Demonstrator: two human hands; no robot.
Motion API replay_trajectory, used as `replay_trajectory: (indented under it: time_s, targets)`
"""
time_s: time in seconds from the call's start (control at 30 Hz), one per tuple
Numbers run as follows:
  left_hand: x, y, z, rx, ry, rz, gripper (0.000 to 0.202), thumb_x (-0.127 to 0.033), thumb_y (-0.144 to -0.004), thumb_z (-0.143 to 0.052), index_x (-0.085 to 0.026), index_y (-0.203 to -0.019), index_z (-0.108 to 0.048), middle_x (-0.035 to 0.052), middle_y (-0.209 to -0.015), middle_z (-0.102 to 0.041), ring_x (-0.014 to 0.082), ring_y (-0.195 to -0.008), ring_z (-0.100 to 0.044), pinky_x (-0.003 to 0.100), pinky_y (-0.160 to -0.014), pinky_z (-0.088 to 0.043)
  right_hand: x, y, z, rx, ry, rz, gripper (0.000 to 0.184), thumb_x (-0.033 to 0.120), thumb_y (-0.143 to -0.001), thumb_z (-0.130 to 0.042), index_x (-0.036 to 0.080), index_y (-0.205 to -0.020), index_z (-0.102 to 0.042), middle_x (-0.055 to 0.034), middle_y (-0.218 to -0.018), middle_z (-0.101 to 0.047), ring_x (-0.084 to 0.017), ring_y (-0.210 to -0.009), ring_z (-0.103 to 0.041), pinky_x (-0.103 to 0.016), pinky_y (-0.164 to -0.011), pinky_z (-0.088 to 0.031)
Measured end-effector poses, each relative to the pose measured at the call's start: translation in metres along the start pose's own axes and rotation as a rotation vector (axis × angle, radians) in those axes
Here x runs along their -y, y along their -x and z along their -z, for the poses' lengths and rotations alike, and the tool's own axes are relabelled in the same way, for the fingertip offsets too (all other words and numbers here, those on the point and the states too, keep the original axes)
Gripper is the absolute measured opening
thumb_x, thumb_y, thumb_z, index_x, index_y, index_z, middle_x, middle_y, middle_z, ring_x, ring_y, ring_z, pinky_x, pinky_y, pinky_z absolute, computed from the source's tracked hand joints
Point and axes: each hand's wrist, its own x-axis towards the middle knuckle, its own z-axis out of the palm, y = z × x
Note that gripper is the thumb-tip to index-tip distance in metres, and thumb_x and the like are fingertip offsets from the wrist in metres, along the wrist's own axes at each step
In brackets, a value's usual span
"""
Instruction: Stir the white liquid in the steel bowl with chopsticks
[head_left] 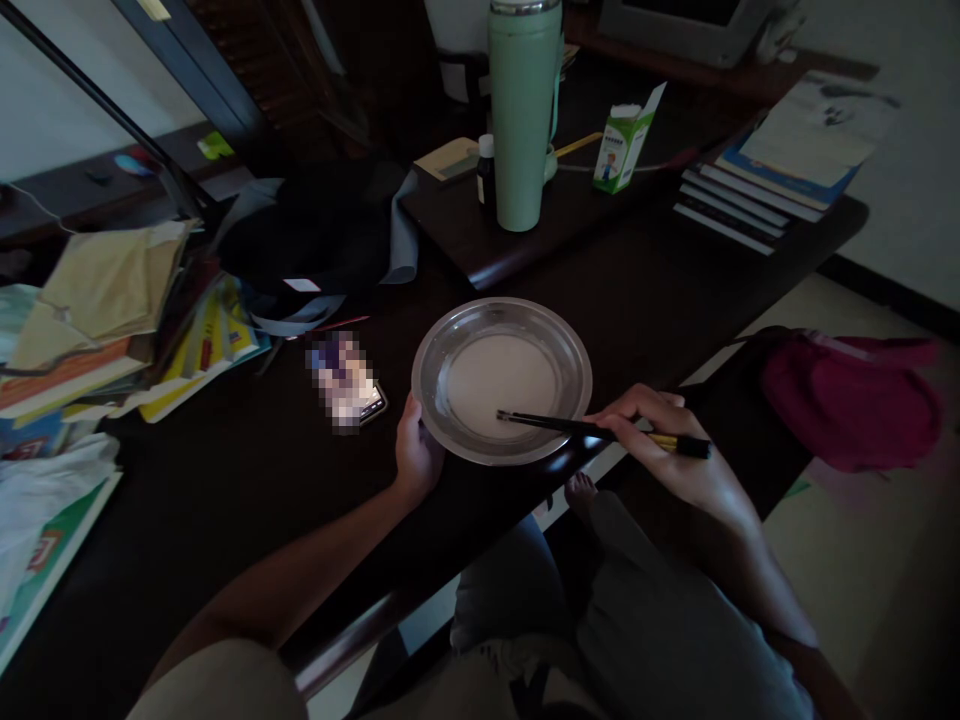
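Note:
A round steel plate (442,345) holding a pale whitish liquid sits near the front edge of the dark table (225,470). My left hand (416,450) grips the plate's near-left rim. My right hand (667,445) is closed on a pair of dark chopsticks (570,425). Their tips rest in the liquid near the plate's middle.
A phone (347,385) lies left of the plate. A green thermos (523,115), a small bottle (486,170) and a carton (622,145) stand behind. Books (757,180) are stacked at the far right, papers (105,320) at the left. A pink bag (855,400) lies to the right.

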Motion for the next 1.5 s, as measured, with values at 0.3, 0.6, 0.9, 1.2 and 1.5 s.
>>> replay_trajectory:
  time_s: [0.3,0.6,0.9,1.2,1.5]
  targets:
    - [-0.004,0.004,-0.005,-0.041,-0.01,0.004,0.039,-0.054,-0.091,-0.073,-0.025,-0.116,-0.081,0.0073,-0.117,-0.084,0.0333,-0.124,-0.076,0.049,-0.11,-0.06,-0.013,-0.02,-0.044,-0.017,0.074,0.078,0.025,0.043,-0.107,-0.059,0.031,-0.091,-0.074,0.0001,-0.095,-0.084,-0.025,-0.094,-0.073,-0.05,-0.095,-0.043]
    - [-0.002,0.005,-0.002,-0.016,-0.011,-0.001,0.042,-0.058,-0.089,-0.076,-0.025,-0.114,-0.081,0.0064,-0.122,-0.083,0.0312,-0.122,-0.076,0.046,-0.111,-0.058,-0.022,-0.02,-0.036,-0.212,0.143,0.044,0.029,0.044,-0.107,-0.058,0.03,-0.088,-0.073,-0.0013,-0.098,-0.086,-0.026,-0.093,-0.074,-0.05,-0.094,-0.04]
    - [0.0,-0.001,0.004,0.013,-0.018,0.0,0.041,-0.057,-0.091,-0.073,-0.025,-0.115,-0.08,0.0068,-0.123,-0.083,0.0323,-0.125,-0.074,0.048,-0.113,-0.057,-0.009,0.0,0.005,-0.13,0.048,-0.005,0.028,0.046,-0.106,-0.063,0.031,-0.086,-0.076,-0.0006,-0.094,-0.087,-0.025,-0.084,-0.078,-0.048,-0.086,-0.046]
    - [0.001,-0.001,-0.002,0.017,-0.007,-0.014,0.034,-0.052,-0.094,-0.072,-0.024,-0.113,-0.078,0.0055,-0.116,-0.083,0.032,-0.124,-0.074,0.047,-0.11,-0.058,-0.01,-0.005,-0.009,0.045,-0.03,0.039,0.032,0.046,-0.108,-0.061,0.029,-0.085,-0.075,-0.0012,-0.095,-0.085,-0.024,-0.087,-0.076,-0.048,-0.089,-0.047]
    - [0.004,0.004,-0.007,-0.011,-0.02,-0.014,0.037,-0.054,-0.093,-0.072,-0.024,-0.114,-0.08,0.0057,-0.114,-0.084,0.0311,-0.121,-0.076,0.047,-0.113,-0.057,-0.025,-0.02,-0.05,-0.061,0.044,0.062,0.03,0.048,-0.108,-0.059,0.031,-0.092,-0.076,-0.0012,-0.096,-0.085,-0.025,-0.092,-0.072,-0.051,-0.097,-0.041]
